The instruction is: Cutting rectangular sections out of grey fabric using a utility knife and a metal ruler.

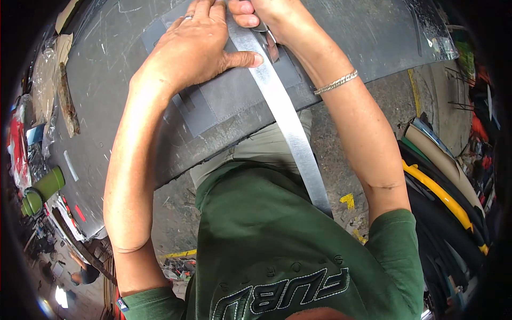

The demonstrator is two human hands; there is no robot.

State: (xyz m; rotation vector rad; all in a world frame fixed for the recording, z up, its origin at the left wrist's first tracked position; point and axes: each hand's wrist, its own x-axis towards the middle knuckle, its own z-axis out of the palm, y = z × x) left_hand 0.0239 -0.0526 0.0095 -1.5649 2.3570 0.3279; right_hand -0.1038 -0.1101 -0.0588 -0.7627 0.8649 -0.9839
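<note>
A long flat metal straightedge (282, 112) lies over a dark grey sheet (237, 98) with stitch-like lines and slots, and its near end juts past the table edge towards my body. My left hand (194, 50) rests with fingers stretched over the sheet, its thumb pressing on the straightedge. On the straightedge's right side, my right hand (274, 18) has its fingers wrapped round a shiny metal utility knife (270, 45). The top of the picture cuts off part of both hands, and the knife's blade cannot be made out.
The dark worktable (133, 154) carries scratches. Along its left lie a wood strip (68, 101), clear plastic wrapping (45, 90) and a green bottle (48, 186). Rolled material (442, 152) and a yellow roll (440, 189) lean at the right. Another person (85, 273) is low at left.
</note>
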